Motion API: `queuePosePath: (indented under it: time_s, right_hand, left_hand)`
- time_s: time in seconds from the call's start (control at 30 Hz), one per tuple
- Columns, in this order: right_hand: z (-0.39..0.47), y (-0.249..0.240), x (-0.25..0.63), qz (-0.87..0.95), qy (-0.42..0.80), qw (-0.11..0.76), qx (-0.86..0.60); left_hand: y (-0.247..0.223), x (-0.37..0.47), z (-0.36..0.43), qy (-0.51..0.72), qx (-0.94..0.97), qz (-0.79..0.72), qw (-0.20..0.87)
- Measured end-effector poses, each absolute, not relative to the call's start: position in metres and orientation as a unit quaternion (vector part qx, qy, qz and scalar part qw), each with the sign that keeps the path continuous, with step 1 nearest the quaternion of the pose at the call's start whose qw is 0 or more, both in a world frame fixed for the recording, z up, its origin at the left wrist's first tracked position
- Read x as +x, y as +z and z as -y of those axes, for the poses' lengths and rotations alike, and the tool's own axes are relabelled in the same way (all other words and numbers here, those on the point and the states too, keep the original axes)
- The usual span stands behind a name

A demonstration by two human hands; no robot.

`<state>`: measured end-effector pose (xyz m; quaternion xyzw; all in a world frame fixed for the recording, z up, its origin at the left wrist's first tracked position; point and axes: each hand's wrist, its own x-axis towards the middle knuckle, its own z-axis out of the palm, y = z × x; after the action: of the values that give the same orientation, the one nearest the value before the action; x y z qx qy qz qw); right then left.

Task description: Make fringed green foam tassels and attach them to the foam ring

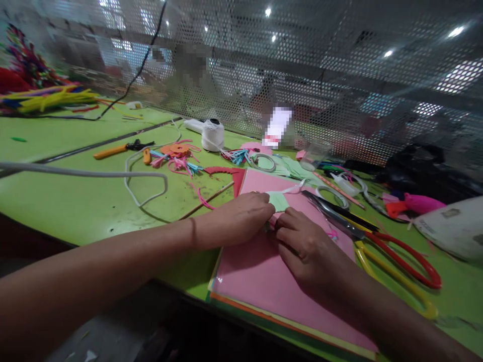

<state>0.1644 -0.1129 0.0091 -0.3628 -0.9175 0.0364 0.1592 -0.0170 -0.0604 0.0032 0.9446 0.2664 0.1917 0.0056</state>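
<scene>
My left hand [245, 216] and my right hand [304, 241] meet over a stack of coloured sheets with a pink sheet [260, 291] on top. Between their fingertips is a small light green paper piece [278, 202], with a bit of pink paper [275, 218] just below it. Fingers of both hands are curled and pinched together there, partly hiding what they grip. To the right of my right hand, large scissors [352, 229] with red and yellow handles lie across the stack's edge, blades toward the hands.
Orange-handled pliers [113, 151], a white thread spool [213, 137] and fringed paper pieces [177, 155] lie on the green table [68, 196]. A grey cable [83, 171] loops at left. Behind stand a phone [278, 125] and perforated mesh [234, 75]. A white container [455, 229] lies right.
</scene>
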Motion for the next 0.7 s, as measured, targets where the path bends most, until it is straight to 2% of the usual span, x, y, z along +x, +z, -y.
queuePosePath:
  time_s: [0.27,0.43,0.7]
  right_hand:
    - [0.118,0.01,0.165,0.901,0.064,0.19,-0.384]
    - [0.121,0.01,0.164,0.904,0.057,0.186,-0.382]
    - [0.126,0.008,0.159,0.909,0.002,0.17,-0.38]
  left_hand:
    - [-0.005,-0.016,0.059,0.235,0.927,-0.291,-0.012]
    - [-0.005,-0.016,0.058,0.222,0.934,-0.278,-0.037]
    - [-0.004,-0.015,0.056,0.196,0.937,-0.287,-0.025]
